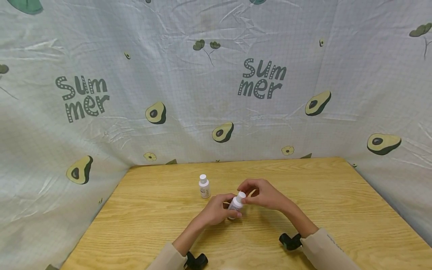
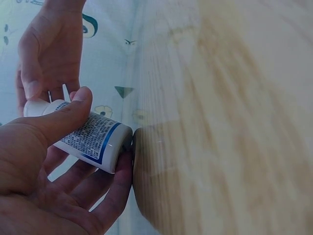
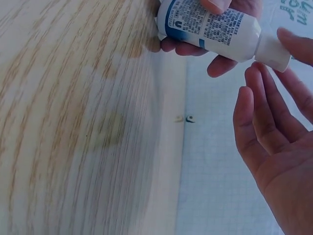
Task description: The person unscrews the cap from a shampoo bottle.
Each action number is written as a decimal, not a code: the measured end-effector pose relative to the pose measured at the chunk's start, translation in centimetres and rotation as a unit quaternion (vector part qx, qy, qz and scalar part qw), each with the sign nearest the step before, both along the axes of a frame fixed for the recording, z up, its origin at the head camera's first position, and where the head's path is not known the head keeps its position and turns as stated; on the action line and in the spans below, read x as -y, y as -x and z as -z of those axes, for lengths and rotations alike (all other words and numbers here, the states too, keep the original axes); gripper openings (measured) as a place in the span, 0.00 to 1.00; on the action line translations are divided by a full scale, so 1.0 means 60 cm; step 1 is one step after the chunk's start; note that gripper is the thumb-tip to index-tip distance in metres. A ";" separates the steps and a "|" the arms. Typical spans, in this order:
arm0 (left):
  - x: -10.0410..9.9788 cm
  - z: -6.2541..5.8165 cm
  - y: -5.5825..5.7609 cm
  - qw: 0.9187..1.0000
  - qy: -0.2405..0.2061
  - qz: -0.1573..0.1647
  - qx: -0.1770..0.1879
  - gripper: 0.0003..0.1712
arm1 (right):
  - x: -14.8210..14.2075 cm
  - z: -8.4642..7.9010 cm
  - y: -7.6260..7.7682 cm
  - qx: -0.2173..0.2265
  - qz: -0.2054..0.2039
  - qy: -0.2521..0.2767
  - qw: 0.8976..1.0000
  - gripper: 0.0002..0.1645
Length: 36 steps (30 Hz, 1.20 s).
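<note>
the left hand's grip [image 1: 215, 210] wraps a tilted white bottle [image 1: 236, 204] low at the counter [image 1: 145, 221] — the right hand's grip [image 1: 266, 194] pinches its cap [image 1: 241, 195] — a second bottle [image 1: 204, 189] stands upright beyond.

Soft, even light fills the head view, with faint shadows beneath the hands [image 1: 214, 212] on the surface [image 1: 141, 225]. Both wrist views look dimmer, bluish and hazy, glossy reflections veiling the surface near its edge.
</note>
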<state>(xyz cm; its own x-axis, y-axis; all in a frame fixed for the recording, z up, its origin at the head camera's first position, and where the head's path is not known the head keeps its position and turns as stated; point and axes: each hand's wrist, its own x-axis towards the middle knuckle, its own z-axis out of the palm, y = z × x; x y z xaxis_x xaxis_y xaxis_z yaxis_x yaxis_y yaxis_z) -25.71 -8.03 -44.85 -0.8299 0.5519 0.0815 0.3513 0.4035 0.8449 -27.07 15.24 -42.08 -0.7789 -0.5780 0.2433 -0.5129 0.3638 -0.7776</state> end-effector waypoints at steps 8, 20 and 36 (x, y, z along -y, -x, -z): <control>0.001 0.000 -0.002 1.000 -0.001 0.001 -0.001 0.20 | 0.000 0.004 0.001 0.004 0.017 -0.009 1.000 0.14; 0.003 0.000 -0.005 1.000 -0.008 0.008 -0.006 0.20 | 0.005 0.001 -0.008 0.001 0.007 -0.009 1.000 0.11; 0.003 0.003 -0.003 1.000 -0.004 0.007 -0.003 0.20 | 0.002 0.001 -0.009 0.010 0.017 -0.020 1.000 0.15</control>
<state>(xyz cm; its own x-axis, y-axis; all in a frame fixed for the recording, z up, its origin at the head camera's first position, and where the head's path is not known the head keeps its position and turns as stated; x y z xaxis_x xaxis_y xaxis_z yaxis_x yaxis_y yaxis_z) -25.53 -8.22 -45.02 -0.8218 0.5623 0.0917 0.3623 0.3915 0.8459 -26.53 15.11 -42.12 -0.8030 -0.5600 0.2038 -0.4834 0.4121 -0.7723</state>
